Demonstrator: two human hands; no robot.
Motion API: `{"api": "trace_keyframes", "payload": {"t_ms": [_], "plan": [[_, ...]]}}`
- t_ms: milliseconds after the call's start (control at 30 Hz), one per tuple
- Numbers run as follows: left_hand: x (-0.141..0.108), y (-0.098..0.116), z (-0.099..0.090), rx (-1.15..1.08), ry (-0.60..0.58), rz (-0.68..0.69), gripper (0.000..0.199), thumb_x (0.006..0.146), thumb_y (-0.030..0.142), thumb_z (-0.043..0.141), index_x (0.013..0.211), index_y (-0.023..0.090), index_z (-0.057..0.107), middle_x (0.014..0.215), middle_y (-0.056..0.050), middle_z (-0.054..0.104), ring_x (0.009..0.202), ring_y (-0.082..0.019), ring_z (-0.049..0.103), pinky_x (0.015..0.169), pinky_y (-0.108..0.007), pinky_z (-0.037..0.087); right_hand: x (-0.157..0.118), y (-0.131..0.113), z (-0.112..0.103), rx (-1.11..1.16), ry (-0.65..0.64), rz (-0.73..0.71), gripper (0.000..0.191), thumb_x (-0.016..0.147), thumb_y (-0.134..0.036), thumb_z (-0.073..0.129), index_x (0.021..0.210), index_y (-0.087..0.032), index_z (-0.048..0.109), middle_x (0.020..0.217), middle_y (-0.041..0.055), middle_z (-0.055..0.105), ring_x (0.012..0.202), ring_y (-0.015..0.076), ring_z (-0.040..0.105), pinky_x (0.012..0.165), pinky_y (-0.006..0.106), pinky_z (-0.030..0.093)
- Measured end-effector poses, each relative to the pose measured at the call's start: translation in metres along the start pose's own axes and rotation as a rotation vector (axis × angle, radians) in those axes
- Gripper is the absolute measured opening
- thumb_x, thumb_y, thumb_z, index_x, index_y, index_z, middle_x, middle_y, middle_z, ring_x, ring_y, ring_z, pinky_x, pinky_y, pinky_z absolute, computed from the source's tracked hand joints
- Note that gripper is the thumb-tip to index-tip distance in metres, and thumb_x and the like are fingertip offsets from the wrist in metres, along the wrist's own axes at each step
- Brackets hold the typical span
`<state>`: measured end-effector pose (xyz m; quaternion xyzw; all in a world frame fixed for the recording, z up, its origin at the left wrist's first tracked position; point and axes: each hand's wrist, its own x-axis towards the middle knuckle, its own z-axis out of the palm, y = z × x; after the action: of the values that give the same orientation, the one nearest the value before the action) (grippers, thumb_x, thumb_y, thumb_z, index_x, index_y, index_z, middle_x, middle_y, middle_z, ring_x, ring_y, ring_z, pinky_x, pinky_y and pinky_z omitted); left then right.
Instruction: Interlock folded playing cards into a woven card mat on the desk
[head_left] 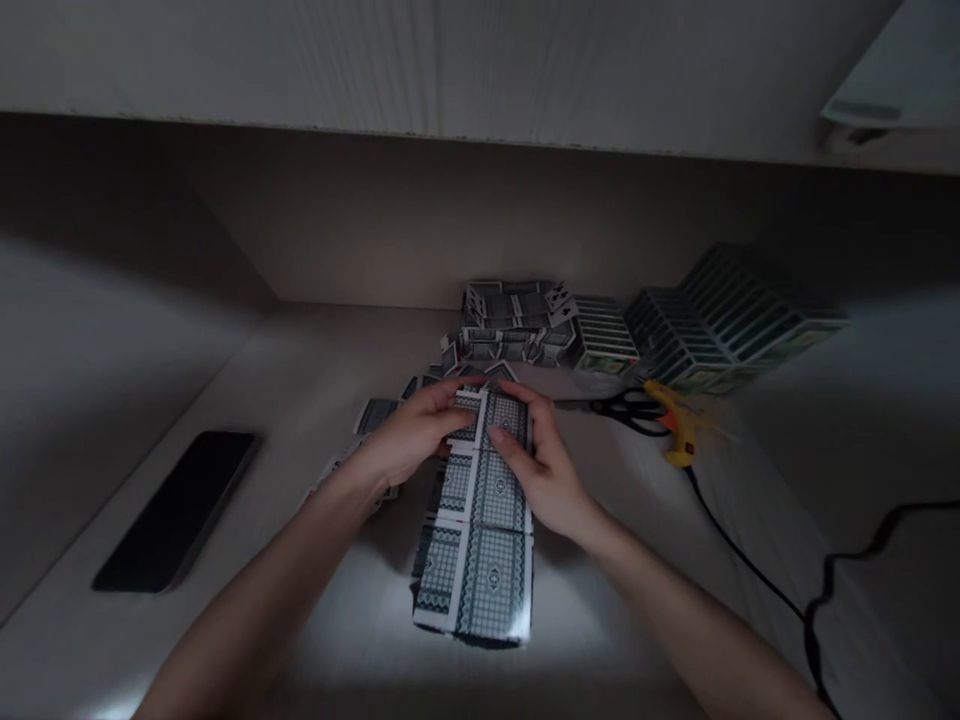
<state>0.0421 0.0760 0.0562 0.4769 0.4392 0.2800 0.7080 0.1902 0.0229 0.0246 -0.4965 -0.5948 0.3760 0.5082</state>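
Observation:
A long block built of patterned playing cards [495, 540] lies lengthwise in front of me, its near end lit brightly. My left hand [424, 425] grips the far left edge, thumb on top. On the far right side, my right hand [544, 465] holds the same block, with its thumb pressed on the upper face and its fingers along the edge. Beyond the hands is a pile of folded cards [514, 325]. More loose cards [375, 414] lie to the left, partly behind my left hand and forearm.
A dark phone [176, 512] lies at the left. At the right are black-handled scissors [630, 410], a yellow glue gun [681, 425] with a black cable [750, 560], and stepped card stacks [720, 320]. A pale shelf edge [450, 80] overhangs the work surface.

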Motion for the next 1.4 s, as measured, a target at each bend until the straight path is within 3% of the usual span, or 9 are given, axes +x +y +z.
{"api": "trace_keyframes", "payload": {"t_ms": [267,367,567,900,1133,1267,1400], "plan": [[0.002,0.000,0.005,-0.029,0.049,0.029,0.034,0.071,0.020,0.056,0.104,0.018,0.061,0.084,-0.004,0.069,0.067,-0.014,0.061,0.059,-0.024,0.046,-0.003,-0.002,-0.001,-0.058,-0.026,-0.036,0.042,0.083,-0.031,0.048,0.123,-0.028,0.033,0.118,0.0061,0.038,0.117,0.0207,0.037,0.103,0.042,0.028],[0.005,-0.005,0.005,0.005,0.069,0.076,0.035,0.071,0.025,0.057,0.105,0.016,0.061,0.090,-0.006,0.069,0.078,-0.018,0.062,0.068,-0.028,0.047,-0.003,-0.002,-0.001,-0.041,-0.038,-0.038,0.043,0.084,-0.031,0.047,0.123,-0.027,0.032,0.120,0.0066,0.038,0.118,0.0209,0.036,0.103,0.042,0.028],[0.009,-0.015,0.012,0.197,0.232,0.269,0.027,0.079,0.027,0.045,0.099,0.017,0.062,0.108,-0.004,0.062,0.103,-0.018,0.054,0.092,-0.031,0.038,-0.004,-0.004,-0.002,-0.042,-0.054,-0.024,0.042,0.084,-0.030,0.047,0.123,-0.027,0.031,0.123,0.0066,0.038,0.118,0.0204,0.036,0.103,0.040,0.028],[0.006,-0.016,0.012,0.408,0.211,0.328,0.030,0.083,0.028,0.038,0.107,0.018,0.055,0.113,-0.004,0.058,0.105,-0.017,0.052,0.093,-0.029,0.037,-0.004,-0.004,-0.001,-0.085,-0.055,-0.058,0.039,0.084,-0.027,0.046,0.120,-0.026,0.031,0.120,0.0066,0.038,0.117,0.0199,0.036,0.102,0.040,0.028],[0.007,-0.020,0.017,0.428,0.225,0.361,0.031,0.084,0.028,0.037,0.108,0.016,0.052,0.115,-0.006,0.056,0.110,-0.017,0.048,0.097,-0.031,0.034,-0.005,-0.004,-0.001,-0.064,-0.048,-0.050,0.040,0.083,-0.027,0.046,0.120,-0.026,0.031,0.121,0.0067,0.038,0.117,0.0202,0.036,0.102,0.040,0.028],[0.004,-0.014,0.013,0.290,0.166,0.259,0.032,0.078,0.023,0.041,0.106,0.018,0.056,0.108,-0.004,0.059,0.100,-0.018,0.054,0.087,-0.030,0.041,-0.003,-0.001,-0.002,-0.009,-0.063,-0.035,0.040,0.083,-0.028,0.047,0.120,-0.027,0.030,0.121,0.0065,0.038,0.117,0.0200,0.036,0.103,0.040,0.028],[-0.002,-0.004,0.000,0.039,-0.051,0.001,0.050,0.067,0.011,0.046,0.115,0.021,0.051,0.091,-0.002,0.063,0.071,-0.014,0.058,0.059,-0.024,0.046,0.001,0.001,-0.005,0.057,-0.104,-0.016,0.045,0.082,-0.030,0.049,0.121,-0.026,0.027,0.119,0.0069,0.037,0.116,0.0201,0.037,0.102,0.040,0.030]]}}
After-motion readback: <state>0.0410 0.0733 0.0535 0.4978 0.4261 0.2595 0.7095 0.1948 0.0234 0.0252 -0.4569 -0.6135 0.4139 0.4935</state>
